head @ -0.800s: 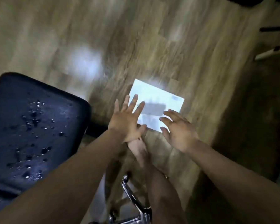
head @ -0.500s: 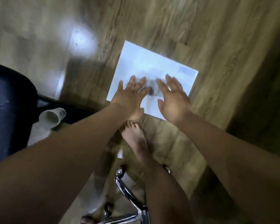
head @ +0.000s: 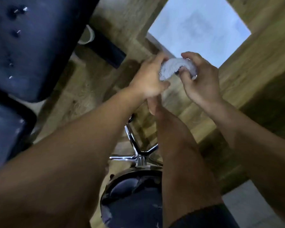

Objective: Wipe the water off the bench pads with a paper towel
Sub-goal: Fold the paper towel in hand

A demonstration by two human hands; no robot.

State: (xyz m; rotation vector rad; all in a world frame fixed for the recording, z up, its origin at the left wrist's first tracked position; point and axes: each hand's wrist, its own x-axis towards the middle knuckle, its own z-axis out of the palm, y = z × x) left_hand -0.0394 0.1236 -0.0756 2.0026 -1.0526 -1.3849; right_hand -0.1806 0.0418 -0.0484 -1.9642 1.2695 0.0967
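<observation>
A white paper towel (head: 176, 68) is bunched up between my two hands, above the wooden floor. My left hand (head: 148, 79) grips its left end and my right hand (head: 199, 79) curls its fingers round the right end. The black bench pad (head: 31, 46) fills the upper left, with water drops on its surface. A second dark pad (head: 3, 125) lies just below it at the left edge. A white tissue pack (head: 199, 28) lies flat on the floor beyond my hands.
A stool with a round black seat (head: 132, 199) and a chrome base (head: 138, 155) stands under me, with my bare leg (head: 179, 153) in front of it. A white cup (head: 87, 35) lies under the bench beside a black frame bar (head: 105, 45).
My open hands were reaching to the white pack on the floor. Now they have come up from it and hold a crumpled paper towel between them. The view has swung closer.
</observation>
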